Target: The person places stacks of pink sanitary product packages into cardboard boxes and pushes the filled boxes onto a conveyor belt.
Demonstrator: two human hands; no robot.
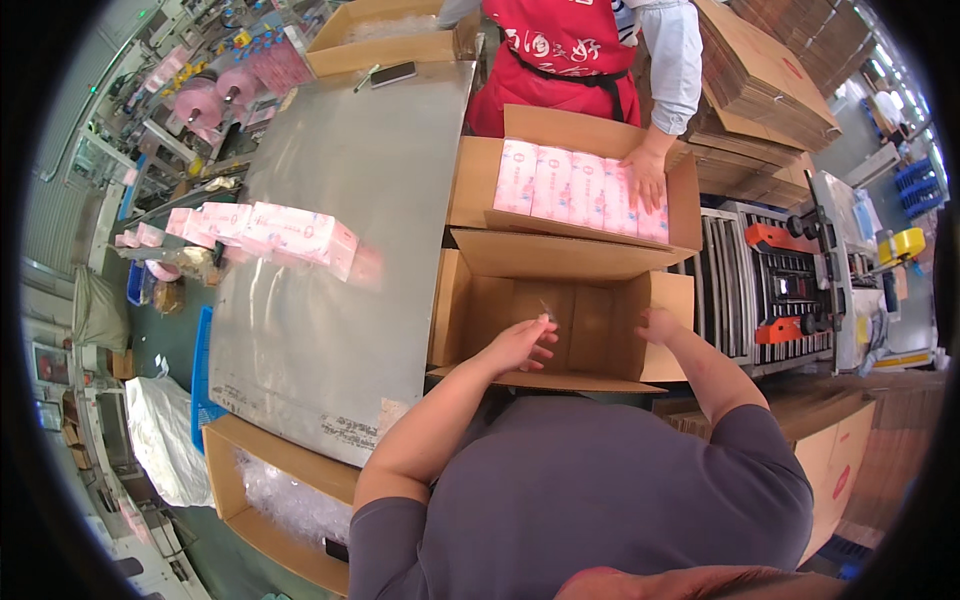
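An empty cardboard carton [600, 340] stands in front of me with its flaps spread. My left hand [522, 347] hovers over its near left part, fingers apart. By its fingertips shows a small, thin, clear piece [547, 310], too faint to name. My right hand [657, 326] is at the carton's right side, its fingers bent over the fold of the right flap [675, 295]. Just beyond stands a second carton [478, 185], filled with a row of pink-and-white packs [553, 185]. A co-worker's hand [648, 180] rests on the packs at its right end.
On the metal table [340, 160] to the left lie several pink packs [300, 235] and a dark phone-like slab [393, 74]. A roller conveyor [722, 285] runs at the right. Flat cartons [760, 70] are stacked behind it. A carton of clear plastic [290, 495] sits lower left.
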